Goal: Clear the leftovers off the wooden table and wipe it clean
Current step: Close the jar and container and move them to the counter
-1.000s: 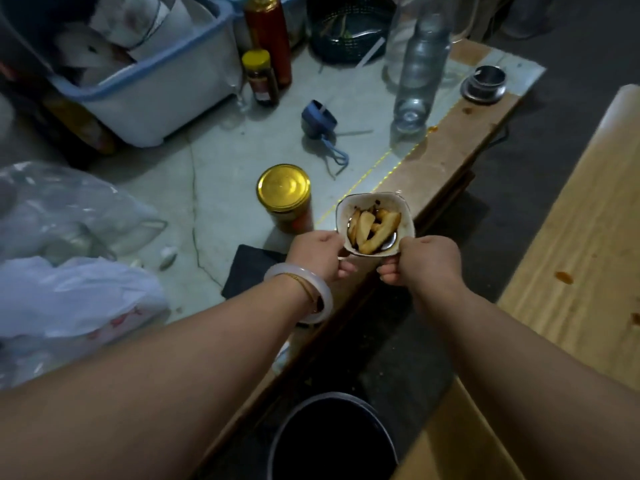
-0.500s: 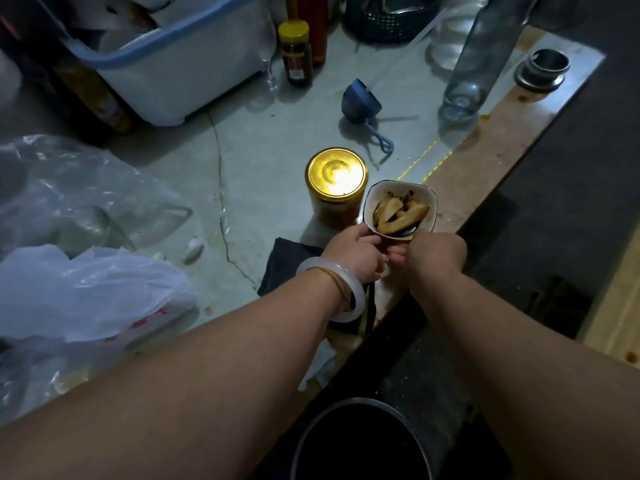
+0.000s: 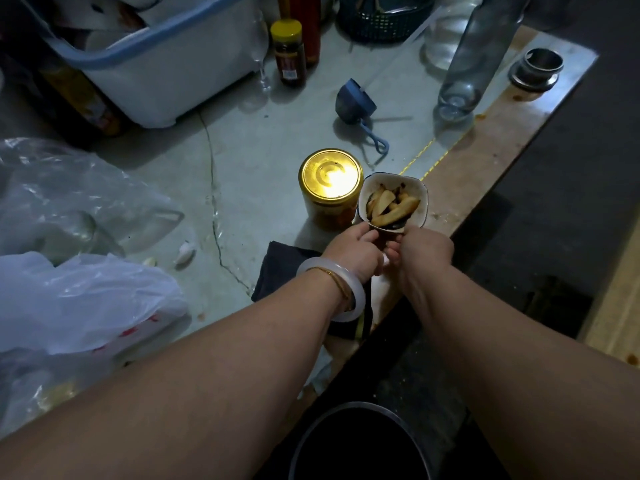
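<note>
A small white bowl (image 3: 415,188) with pale food wedges in dark sauce sits low over the side counter's wooden edge (image 3: 485,147), right beside a gold-lidded jar (image 3: 330,178). My left hand (image 3: 356,249), with a pale bangle on its wrist, and my right hand (image 3: 424,247) both grip the bowl's near rim. Whether the bowl rests on the counter I cannot tell. A dark cloth (image 3: 284,268) lies under my left wrist. The light wooden table (image 3: 620,317) shows only as a strip at the right edge.
A dark round bin (image 3: 360,441) stands on the floor below my arms. Plastic bags (image 3: 69,299) fill the counter's left. Behind are a white tub (image 3: 166,60), sauce bottles (image 3: 289,53), a blue cap with loop (image 3: 356,105), a clear bottle (image 3: 478,53) and a metal cup (image 3: 536,69).
Both hands carried the bowl left and down, from beyond the counter's edge to right beside the gold-lidded jar. My view swung left, so most of the wooden table left the frame.
</note>
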### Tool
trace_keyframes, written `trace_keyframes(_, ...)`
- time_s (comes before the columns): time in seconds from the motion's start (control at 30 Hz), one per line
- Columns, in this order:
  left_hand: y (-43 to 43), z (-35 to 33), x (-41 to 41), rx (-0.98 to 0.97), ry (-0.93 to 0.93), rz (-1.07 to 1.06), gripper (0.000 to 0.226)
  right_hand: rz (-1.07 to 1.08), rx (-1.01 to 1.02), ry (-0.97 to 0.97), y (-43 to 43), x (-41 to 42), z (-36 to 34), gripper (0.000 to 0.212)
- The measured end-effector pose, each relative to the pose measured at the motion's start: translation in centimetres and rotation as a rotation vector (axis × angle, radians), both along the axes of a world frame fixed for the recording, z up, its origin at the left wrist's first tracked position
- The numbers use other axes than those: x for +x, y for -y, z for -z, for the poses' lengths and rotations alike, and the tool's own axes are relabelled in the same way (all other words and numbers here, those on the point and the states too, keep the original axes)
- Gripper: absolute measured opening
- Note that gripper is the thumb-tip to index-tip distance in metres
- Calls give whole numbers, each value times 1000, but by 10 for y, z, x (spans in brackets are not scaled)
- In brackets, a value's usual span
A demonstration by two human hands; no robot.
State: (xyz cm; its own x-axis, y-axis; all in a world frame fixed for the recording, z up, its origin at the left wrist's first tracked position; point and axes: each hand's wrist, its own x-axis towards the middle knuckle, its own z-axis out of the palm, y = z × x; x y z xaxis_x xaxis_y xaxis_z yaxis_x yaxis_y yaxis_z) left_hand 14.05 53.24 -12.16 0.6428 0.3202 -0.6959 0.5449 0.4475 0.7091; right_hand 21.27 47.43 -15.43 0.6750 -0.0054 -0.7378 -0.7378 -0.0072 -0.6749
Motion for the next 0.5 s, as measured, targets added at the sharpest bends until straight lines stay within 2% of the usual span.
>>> trace_keyframes(0.13, -2, 6, 5, 108, 0, 63, 64, -44, 76, -43, 4, 4, -2, 23)
trace_keyframes(0.27, -4, 7, 11, 178, -2, 76, 78, -1, 200, -93, 12, 2, -19, 7)
trace_keyframes(0.37, 0, 12, 15, 208, 2, 39, 81, -110, 295, -119, 24, 0, -31, 13)
trace_keyframes(0.5, 10, 17, 13, 173, -24, -113, 84, -178, 350, -112, 38, -5, -38, 33)
